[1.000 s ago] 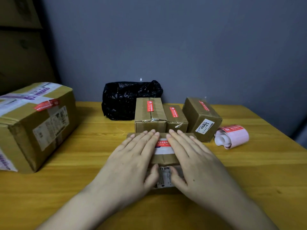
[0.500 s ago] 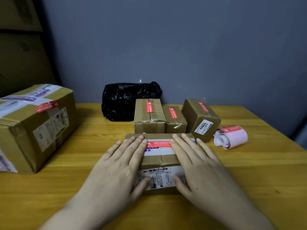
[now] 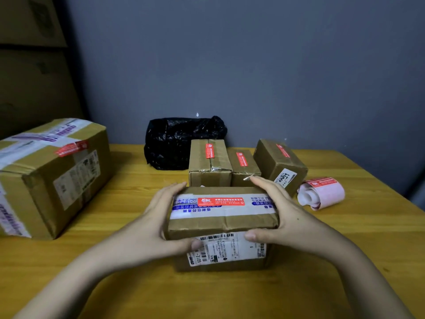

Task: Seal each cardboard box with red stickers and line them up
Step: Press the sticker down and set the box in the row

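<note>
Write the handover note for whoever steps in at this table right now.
Left hand and right hand grip the ends of the brown cardboard box with white tape at the table's front centre; its red sticker is already on top.
Done: three small stickered brown boxes sit side by side behind it, the rightmost turned at an angle. The large brown box on the left also wears a red sticker.
Left: set the held box in line.
Pink sticker roll lies on the right.
</note>
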{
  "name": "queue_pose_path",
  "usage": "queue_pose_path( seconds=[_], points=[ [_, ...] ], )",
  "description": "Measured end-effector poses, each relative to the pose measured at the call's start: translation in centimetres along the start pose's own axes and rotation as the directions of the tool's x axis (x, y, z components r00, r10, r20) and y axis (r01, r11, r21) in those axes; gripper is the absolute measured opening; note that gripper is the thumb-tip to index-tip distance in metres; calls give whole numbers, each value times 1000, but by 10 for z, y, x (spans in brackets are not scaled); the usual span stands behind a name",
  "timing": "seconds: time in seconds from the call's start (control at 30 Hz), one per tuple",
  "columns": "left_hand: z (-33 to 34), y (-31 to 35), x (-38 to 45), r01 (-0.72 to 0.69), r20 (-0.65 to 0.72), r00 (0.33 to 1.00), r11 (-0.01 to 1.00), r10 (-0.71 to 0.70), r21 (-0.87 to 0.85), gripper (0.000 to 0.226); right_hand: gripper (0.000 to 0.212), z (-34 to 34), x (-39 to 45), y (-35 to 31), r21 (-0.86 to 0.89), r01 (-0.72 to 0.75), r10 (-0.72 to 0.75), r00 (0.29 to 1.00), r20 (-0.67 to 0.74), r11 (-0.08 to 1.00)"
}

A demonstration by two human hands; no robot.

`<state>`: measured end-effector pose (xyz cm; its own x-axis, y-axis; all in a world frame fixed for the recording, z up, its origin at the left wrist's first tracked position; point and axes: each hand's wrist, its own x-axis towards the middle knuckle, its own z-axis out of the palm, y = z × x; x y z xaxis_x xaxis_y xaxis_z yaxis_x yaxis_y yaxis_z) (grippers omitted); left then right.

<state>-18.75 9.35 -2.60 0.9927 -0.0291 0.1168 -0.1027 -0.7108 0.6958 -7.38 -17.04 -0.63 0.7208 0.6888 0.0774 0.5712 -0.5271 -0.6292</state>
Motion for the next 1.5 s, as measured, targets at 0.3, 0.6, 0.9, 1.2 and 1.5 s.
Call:
queue_pose_path(
  seconds=[0.3, 0.6, 0.9, 1.2, 1.5],
  points=[
    [-1, -6, 0, -48, -26, 999, 965, 43, -259, 89, 92, 4, 2, 0, 28, 42, -43, 999, 16, 999],
    [-28, -6, -20, -57, -82, 996, 950, 33, -307, 75, 81, 13, 1, -30, -77, 106, -108, 994, -28, 991],
    [-77, -18, -62, -33, -157, 988, 968, -7, -251, 72, 70, 40, 18, -86, -306, 266, -312, 944, -109, 914],
    [-103, -36, -97, 83, -372, 917, 982, -142, -169, 87, 60, 68, 77, -122, -360, 343, -438, 869, -228, 868],
    [-80, -43, -63, 277, -637, 724, 957, -264, -82, 94, 54, 83, 113, -108, -275, 297, -394, 808, -438, 915]
  ],
)
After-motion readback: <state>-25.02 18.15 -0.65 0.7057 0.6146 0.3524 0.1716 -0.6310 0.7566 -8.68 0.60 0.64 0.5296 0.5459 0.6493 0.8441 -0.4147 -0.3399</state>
